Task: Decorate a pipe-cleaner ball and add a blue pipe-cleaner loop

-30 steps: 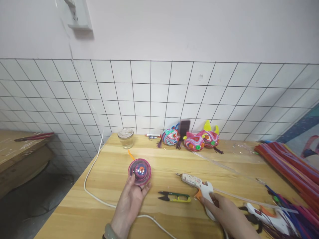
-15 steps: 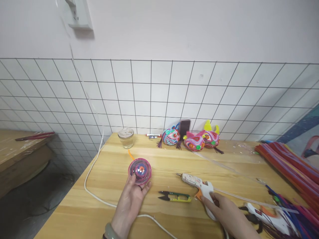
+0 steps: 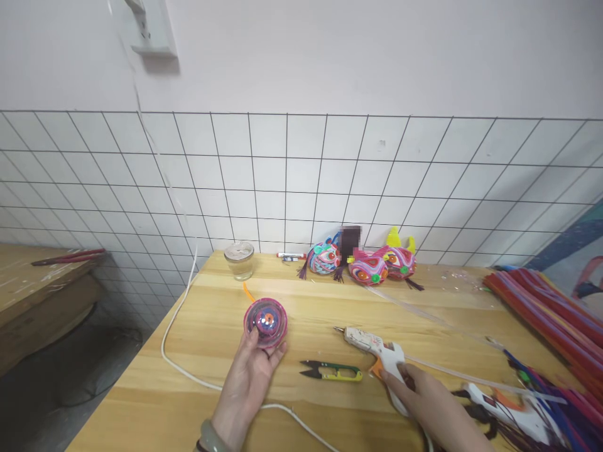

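**Both hands occupied: coiled ball in the left, glue gun in the right**

Head view. The left hand (image 3: 249, 383) is closed lightly around the underside of a round ball (image 3: 266, 322) wrapped in pink and purple coils, thumb and fingers cupping its lower half, holding it just above the wooden table (image 3: 202, 351). The right hand (image 3: 426, 402) is wrapped around the handle of a white glue gun (image 3: 374, 349), nozzle pointing left and lying low over the table.

Handling assessment: the ball appears light and fairly rigid, though its coiled surface looks soft and liable to shift under pressure (a judgement only). A cupped hold at the lower half, clear of the centre spiral, seems soundest. The gun is best held by the handle, away from the nozzle tip.

Nearby: green-handled snips (image 3: 332, 373) between the hands, a white cord (image 3: 175, 364) trailing left, a glass jar (image 3: 239, 259), and finished coloured figures (image 3: 365, 263) against the tiled wall.
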Motion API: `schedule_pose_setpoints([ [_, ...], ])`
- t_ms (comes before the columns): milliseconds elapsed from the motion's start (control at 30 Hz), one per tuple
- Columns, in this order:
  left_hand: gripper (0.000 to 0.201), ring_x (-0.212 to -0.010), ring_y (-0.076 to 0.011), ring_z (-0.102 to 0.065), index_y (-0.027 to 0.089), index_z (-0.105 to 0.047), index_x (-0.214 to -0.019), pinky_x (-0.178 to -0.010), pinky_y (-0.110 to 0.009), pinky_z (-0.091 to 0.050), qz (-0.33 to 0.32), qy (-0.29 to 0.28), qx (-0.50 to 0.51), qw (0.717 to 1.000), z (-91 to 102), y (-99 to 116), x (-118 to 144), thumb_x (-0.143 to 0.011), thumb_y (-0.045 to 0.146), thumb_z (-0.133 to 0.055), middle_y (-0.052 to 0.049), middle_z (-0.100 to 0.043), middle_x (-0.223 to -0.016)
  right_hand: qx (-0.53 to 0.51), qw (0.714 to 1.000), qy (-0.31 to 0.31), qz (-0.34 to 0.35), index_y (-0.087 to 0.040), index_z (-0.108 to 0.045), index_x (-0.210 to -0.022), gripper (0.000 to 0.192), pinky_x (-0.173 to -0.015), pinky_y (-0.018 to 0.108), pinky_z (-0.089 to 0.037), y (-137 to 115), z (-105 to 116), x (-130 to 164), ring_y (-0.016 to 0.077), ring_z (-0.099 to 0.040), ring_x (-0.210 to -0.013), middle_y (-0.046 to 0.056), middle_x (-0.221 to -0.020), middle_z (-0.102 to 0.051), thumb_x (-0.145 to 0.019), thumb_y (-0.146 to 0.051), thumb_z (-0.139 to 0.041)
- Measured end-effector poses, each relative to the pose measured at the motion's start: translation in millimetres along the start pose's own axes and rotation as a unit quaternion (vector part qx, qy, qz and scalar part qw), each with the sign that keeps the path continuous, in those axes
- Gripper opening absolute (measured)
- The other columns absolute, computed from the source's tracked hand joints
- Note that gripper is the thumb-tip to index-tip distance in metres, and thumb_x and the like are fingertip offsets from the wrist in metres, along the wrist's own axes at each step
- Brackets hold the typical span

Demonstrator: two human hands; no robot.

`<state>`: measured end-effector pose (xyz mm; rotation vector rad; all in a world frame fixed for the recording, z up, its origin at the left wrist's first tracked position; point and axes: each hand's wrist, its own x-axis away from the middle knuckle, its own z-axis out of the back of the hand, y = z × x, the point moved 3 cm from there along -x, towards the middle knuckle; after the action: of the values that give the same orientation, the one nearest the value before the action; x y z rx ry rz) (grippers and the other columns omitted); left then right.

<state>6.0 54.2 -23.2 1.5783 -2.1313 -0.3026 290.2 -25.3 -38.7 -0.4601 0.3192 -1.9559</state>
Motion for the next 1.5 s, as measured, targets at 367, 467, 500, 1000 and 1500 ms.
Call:
schedule_pose_setpoints([
  [367, 0.015, -0.086, -0.0190, -0.063, 0.020, -0.058, -0.096, -0.080, -0.040, -0.048, 0.002, -0.007, 0.003, 1.000, 2.1, -1.9, 0.0, -0.082, 0.019, -0.052, -0.006, -0.068, -0.093, 0.014, 1.000, -0.002, -0.002, -0.022, -0.047, -0.056, 0.037, -0.049, 0.025, -0.032, 1.0, 0.6, -1.0, 0.0216, -0.058, -0.056, 0.002, -0.053, -0.059, -0.074, -0.054, -0.043],
  [467, 0.014, -0.083, -0.0188, -0.064, 0.021, -0.058, -0.095, -0.079, -0.040, -0.049, 0.001, -0.008, -0.001, 1.000, 2.6, -2.0, 0.2, -0.082, 0.019, -0.053, -0.006, -0.068, -0.091, 0.023, 1.000, -0.005, -0.005, -0.022, -0.047, -0.056, 0.037, -0.049, 0.025, -0.032, 0.3, 1.2, -0.6, 0.0216, -0.057, -0.056, 0.002, -0.054, -0.059, -0.075, -0.054, -0.042],
  [500, 0.015, -0.082, -0.0185, -0.064, 0.021, -0.058, -0.095, -0.078, -0.040, -0.049, 0.000, -0.007, -0.002, 1.000, 2.8, -2.1, 0.1, -0.081, 0.018, -0.054, -0.005, -0.068, -0.090, 0.026, 1.000, -0.008, -0.003, -0.022, -0.046, -0.056, 0.037, -0.050, 0.025, -0.032, -0.2, 1.1, -0.3, 0.0215, -0.057, -0.056, 0.003, -0.055, -0.059, -0.075, -0.054, -0.041],
  [1000, 0.020, -0.088, -0.0217, -0.064, 0.023, -0.057, -0.099, -0.079, -0.041, -0.049, -0.008, 0.006, -0.020, 1.000, 7.2, -2.4, -4.0, -0.080, 0.021, -0.056, -0.007, -0.068, -0.096, 0.019, 0.999, -0.025, -0.022, -0.022, -0.044, -0.058, 0.039, -0.052, 0.026, -0.034, 0.1, 0.4, 0.2, 0.0222, -0.058, -0.060, 0.003, -0.059, -0.060, -0.075, -0.057, -0.040],
  [1500, 0.019, -0.089, -0.0226, -0.063, 0.019, -0.057, -0.099, -0.079, -0.040, -0.049, -0.003, 0.017, -0.024, 1.000, 7.3, -2.0, -4.2, -0.080, 0.022, -0.055, -0.009, -0.067, -0.096, 0.007, 1.000, -0.016, -0.023, -0.022, -0.048, -0.059, 0.040, -0.051, 0.025, -0.036, -2.0, 4.2, 1.6, 0.0220, -0.059, -0.060, 0.003, -0.058, -0.061, -0.073, -0.058, -0.042],
])
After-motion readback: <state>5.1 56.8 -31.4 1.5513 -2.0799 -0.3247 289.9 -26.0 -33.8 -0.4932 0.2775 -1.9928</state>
